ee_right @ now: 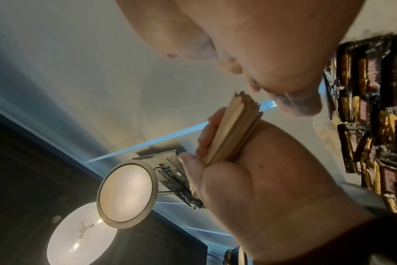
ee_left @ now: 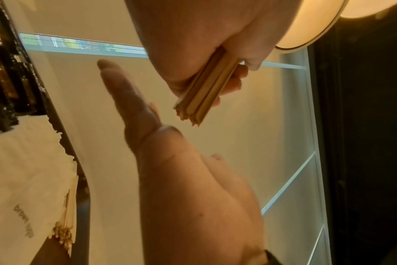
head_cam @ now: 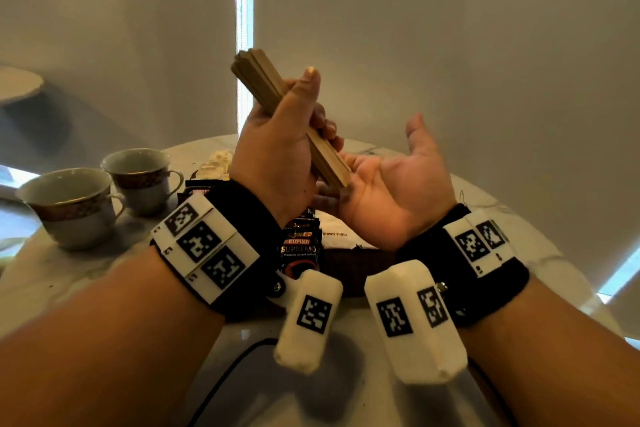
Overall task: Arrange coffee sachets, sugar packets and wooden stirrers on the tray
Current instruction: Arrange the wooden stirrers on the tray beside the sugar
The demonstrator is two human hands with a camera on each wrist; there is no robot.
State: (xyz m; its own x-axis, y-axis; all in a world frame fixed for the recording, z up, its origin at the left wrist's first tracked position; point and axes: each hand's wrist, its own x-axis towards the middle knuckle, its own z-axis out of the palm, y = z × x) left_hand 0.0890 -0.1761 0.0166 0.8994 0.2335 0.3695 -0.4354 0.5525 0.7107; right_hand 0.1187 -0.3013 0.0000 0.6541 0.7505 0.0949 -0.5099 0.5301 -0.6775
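The left hand (head_cam: pixel 277 149) is gripping a bundle of wooden stirrers (head_cam: pixel 258 76), fingers wrapped around it, tilted above the tray (head_cam: pixel 356 267). The right hand (head_cam: pixel 391 194) is lying palm-up with its fingers wide, meeting the bundle's lower end. Coffee sachets (head_cam: pixel 299 250) and brown sugar packets (head_cam: pixel 341 236) are lying below.

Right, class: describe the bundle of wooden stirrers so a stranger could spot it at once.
Find the round white marble table. Above it, the left hand grips the bundle of flat pale wooden stirrers, tilted. Nothing else is held aloft.
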